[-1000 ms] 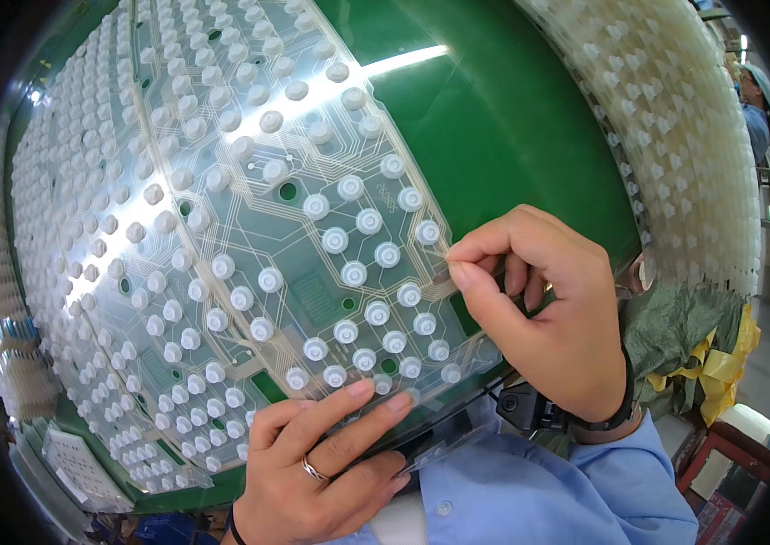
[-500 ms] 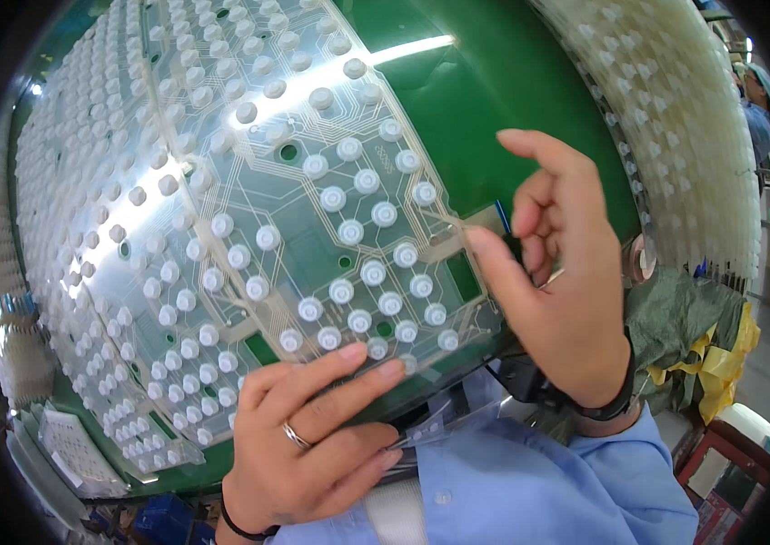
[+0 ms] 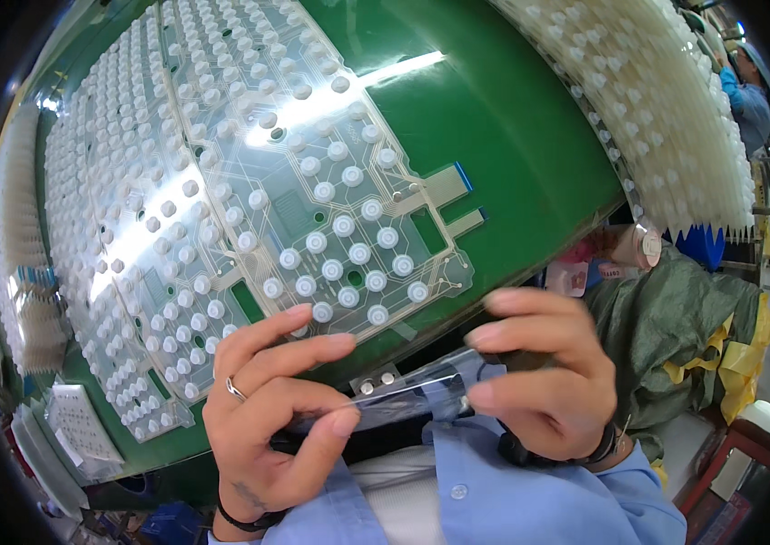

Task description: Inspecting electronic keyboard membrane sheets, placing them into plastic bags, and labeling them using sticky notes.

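Observation:
Sheets of clear membrane circuit [image 3: 289, 213], printed with fine traces and covered in whitish rubber domes, lie on the green tabletop [image 3: 530, 145]. My left hand [image 3: 280, 400], with a ring on one finger, is at the near edge of the closest sheet. Its thumb and lower fingers pinch a strip of clear plastic film [image 3: 421, 389], while its upper fingers reach over the sheet's edge. My right hand [image 3: 548, 372] is at the strip's other end, thumb and fingers apart around it and slightly blurred. Two flat tails with blue tips [image 3: 459, 182] stick out from the sheet's right side.
Tall stacks of domed sheets stand at the right [image 3: 648, 118] and left [image 3: 26, 245]. A printed white card [image 3: 83, 427] lies at the lower left. Beyond the table's right edge are a dark green bag [image 3: 675, 327] and yellow strips [image 3: 748, 359]. Another person [image 3: 748, 100] is at far right.
My right hand has come down from beside the sheet's tails to the plastic strip, uncovering the tails. My left hand has lowered slightly, and the strip is lifted more into sight.

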Available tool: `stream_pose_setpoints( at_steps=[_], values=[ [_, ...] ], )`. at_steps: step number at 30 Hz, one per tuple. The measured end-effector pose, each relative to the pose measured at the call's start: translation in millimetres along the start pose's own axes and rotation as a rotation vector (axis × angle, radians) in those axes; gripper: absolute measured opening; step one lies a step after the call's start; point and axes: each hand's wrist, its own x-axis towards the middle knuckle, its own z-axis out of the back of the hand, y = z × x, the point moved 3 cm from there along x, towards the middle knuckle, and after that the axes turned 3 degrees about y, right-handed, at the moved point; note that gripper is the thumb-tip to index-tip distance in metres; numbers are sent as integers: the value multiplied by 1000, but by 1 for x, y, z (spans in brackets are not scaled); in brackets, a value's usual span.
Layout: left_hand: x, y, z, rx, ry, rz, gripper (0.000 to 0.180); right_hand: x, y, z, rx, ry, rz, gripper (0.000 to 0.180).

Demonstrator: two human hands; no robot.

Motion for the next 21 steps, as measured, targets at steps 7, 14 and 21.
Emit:
stream_pose_setpoints(
  at_steps=[7, 14, 21],
  values=[
    [9, -12, -23, 202, 104, -170, 12, 24, -25, 17, 247, 16, -331, 7],
    [19, -8, -42, 348, 207, -281, 16, 43, -49, 5, 228, 113, -396, 7],
    [17, -4, -43, 352, 211, -291, 17, 42, -52, 1, 255, 117, -423, 6]
  ],
)
